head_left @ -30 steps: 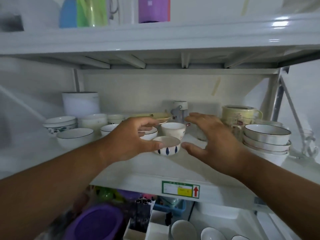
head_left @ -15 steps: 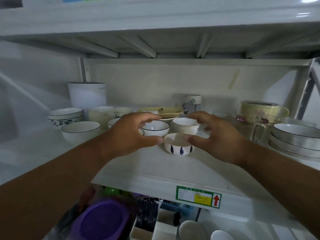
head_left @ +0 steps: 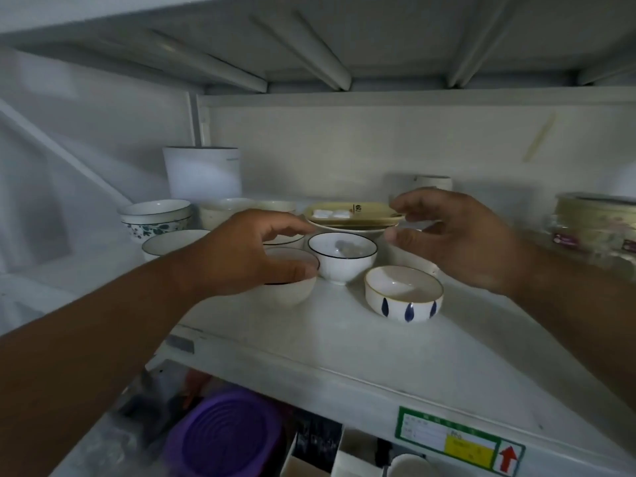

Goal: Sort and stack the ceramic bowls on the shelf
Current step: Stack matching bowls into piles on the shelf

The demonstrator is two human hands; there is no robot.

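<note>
Your left hand (head_left: 241, 251) reaches over the near-left white bowl (head_left: 292, 287) on the shelf (head_left: 344, 346); its thumb lies along that bowl's rim and its fingers (head_left: 292, 226) curve loosely above, but you cannot tell from this view whether they actually grip it. Your right hand (head_left: 461, 242) hovers in the air, fingers half curled and spread, holding nothing, just right of the dark-rimmed bowl (head_left: 342, 258) and above and behind the blue-petal bowl (head_left: 403, 292). The dark-rimmed bowl stands upright between your hands, touching the near-left white bowl. The blue-petal bowl sits apart, nearest the shelf's edge. Behind them a yellow dish (head_left: 354, 215) rests on a white plate. To the far left stand a floral bowl (head_left: 155, 218), a wide dark-rimmed bowl (head_left: 168, 243) and a tall white container (head_left: 203, 173).
</note>
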